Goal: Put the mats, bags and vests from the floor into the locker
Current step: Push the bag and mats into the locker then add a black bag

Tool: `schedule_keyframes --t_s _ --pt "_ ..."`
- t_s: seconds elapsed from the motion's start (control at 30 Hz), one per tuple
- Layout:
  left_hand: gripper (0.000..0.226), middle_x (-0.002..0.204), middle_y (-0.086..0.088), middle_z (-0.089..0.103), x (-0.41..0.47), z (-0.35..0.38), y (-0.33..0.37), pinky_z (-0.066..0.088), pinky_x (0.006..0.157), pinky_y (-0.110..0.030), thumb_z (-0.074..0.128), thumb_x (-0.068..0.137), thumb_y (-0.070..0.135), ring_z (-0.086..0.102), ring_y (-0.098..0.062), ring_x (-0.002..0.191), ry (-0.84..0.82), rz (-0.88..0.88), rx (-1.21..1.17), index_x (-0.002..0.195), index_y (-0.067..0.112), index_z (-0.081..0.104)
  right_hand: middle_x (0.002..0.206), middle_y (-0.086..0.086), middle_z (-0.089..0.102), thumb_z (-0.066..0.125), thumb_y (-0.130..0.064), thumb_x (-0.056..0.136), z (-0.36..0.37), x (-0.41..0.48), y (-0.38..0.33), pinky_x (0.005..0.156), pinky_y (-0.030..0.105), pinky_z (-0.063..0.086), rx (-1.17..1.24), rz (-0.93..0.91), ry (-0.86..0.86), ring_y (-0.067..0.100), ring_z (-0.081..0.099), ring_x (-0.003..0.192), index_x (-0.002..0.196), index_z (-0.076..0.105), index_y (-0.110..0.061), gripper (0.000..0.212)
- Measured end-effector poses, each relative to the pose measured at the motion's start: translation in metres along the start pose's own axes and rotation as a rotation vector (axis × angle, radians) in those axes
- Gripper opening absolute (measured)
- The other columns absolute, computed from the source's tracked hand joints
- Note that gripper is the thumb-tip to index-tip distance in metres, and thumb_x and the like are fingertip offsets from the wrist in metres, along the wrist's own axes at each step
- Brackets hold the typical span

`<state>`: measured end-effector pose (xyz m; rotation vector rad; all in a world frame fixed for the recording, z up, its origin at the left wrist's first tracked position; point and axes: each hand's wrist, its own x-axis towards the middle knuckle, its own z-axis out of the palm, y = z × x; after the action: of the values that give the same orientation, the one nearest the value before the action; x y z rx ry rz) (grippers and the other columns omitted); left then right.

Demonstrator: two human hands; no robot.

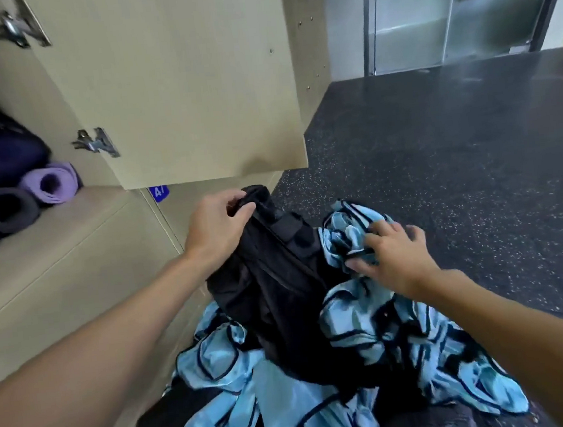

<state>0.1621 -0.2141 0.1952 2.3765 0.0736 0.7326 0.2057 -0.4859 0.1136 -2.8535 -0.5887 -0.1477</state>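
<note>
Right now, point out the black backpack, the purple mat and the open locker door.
black backpack (280,282), head view, on its front panel.
purple mat (63,189), head view, on its rolled end.
locker door (175,86), head view, on its inner face.

We have one wide-angle view only, worn on the person's head and tilted forward and down along both forearms. It sits close above the black bag (281,299) and blue vests (388,334) on the speckled floor (459,179). The open locker (69,233) takes the left edge, its door (175,86) the top centre, with glass doors (425,10) far off at upper right.
</note>
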Motion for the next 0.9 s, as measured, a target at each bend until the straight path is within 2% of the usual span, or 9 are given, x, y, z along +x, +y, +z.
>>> schedule_keyframes --t_s 0.13,0.27,0.33,0.4,0.47,0.53,0.63,0.73,0.9 --pt "0.01 0.085 0.011 0.072 -0.013 -0.048 0.018 0.052 0.078 -0.026 0.067 0.092 0.017 0.065 0.0 0.079 0.059 0.062 -0.009 0.094 0.014 0.075 0.142 -0.007 0.045 0.056 -0.063 0.086 -0.019 -0.003 -0.067 0.108 0.045 0.026 0.408 -0.116 0.103 0.017 0.037 0.134 0.137 0.046 -0.029 0.063" --pt "0.008 0.079 0.012 0.07 -0.013 -0.097 0.032 0.047 0.069 -0.02 0.067 0.09 0.016 0.062 -0.005 0.071 0.142 0.07 -0.022 0.085 0.018 0.072 0.149 -0.01 0.038 0.062 -0.062 0.083 -0.018 -0.007 -0.118 0.109 0.046 0.022 0.304 -0.275 -0.037 0.017 0.028 0.139 0.146 0.035 -0.032 0.074" --pt "0.009 0.078 0.01 0.069 -0.013 -0.124 0.035 0.043 0.065 -0.014 0.066 0.09 0.015 0.06 -0.008 0.07 0.195 0.062 0.016 0.083 0.018 0.07 0.143 -0.01 0.043 0.062 -0.055 0.086 -0.015 -0.005 -0.134 0.107 0.044 0.024 0.345 -0.267 -0.036 0.017 0.033 0.135 0.137 0.048 -0.03 0.058" --pt "0.01 0.081 -0.001 0.072 -0.015 -0.15 0.034 0.046 0.068 -0.02 0.066 0.09 0.015 0.062 -0.015 0.073 0.242 0.045 0.059 0.084 0.011 0.071 0.129 -0.005 0.052 0.063 -0.044 0.091 -0.014 -0.003 -0.15 0.102 0.042 0.033 0.416 -0.285 -0.024 0.02 0.044 0.123 0.113 0.063 -0.023 0.031" --pt "0.014 0.08 -0.008 0.071 -0.017 -0.173 0.027 0.05 0.073 -0.036 0.066 0.089 0.018 0.063 -0.024 0.075 0.278 0.026 0.117 0.084 0.006 0.071 0.105 0.0 0.057 0.063 -0.03 0.092 -0.017 -0.001 -0.17 0.086 0.037 0.044 0.527 -0.305 -0.011 0.022 0.054 0.098 0.089 0.059 -0.017 0.014" --pt "0.014 0.081 -0.009 0.07 -0.02 -0.195 0.016 0.052 0.076 -0.042 0.066 0.089 0.02 0.063 -0.025 0.077 0.304 0.004 0.159 0.084 0.007 0.07 0.078 0.001 0.052 0.059 -0.021 0.094 -0.023 -0.004 -0.19 0.064 0.033 0.039 0.657 -0.285 0.006 0.019 0.045 0.07 0.077 0.045 -0.017 0.022" --pt "0.007 0.081 0.002 0.065 -0.027 -0.229 -0.001 0.051 0.082 -0.036 0.066 0.089 0.017 0.06 -0.017 0.077 0.357 -0.049 0.197 0.093 0.013 0.064 0.066 -0.001 0.042 0.052 -0.015 0.096 -0.034 -0.004 -0.22 0.054 0.028 0.028 0.75 -0.285 0.047 0.013 0.031 0.061 0.073 0.035 -0.018 0.029" --pt "0.023 0.076 0.009 0.055 -0.039 -0.257 -0.013 0.039 0.07 -0.019 0.059 0.092 0.01 0.049 -0.005 0.068 0.293 -0.09 0.222 0.113 0.019 0.056 0.066 -0.004 0.041 0.051 -0.012 0.097 -0.049 0.003 -0.244 0.052 0.024 0.028 0.813 -0.293 0.108 0.011 0.032 0.06 0.075 0.038 -0.015 0.025" --pt "0.023 0.111 -0.001 0.069 -0.056 -0.295 -0.042 0.035 0.084 -0.021 0.055 0.096 0.016 0.061 -0.021 0.11 0.232 -0.263 0.323 0.112 0.015 0.072 0.068 -0.001 0.045 0.05 -0.012 0.098 -0.079 0.02 -0.283 0.052 0.021 0.03 0.775 -0.357 0.18 0.014 0.037 0.062 0.079 0.042 -0.008 0.021"
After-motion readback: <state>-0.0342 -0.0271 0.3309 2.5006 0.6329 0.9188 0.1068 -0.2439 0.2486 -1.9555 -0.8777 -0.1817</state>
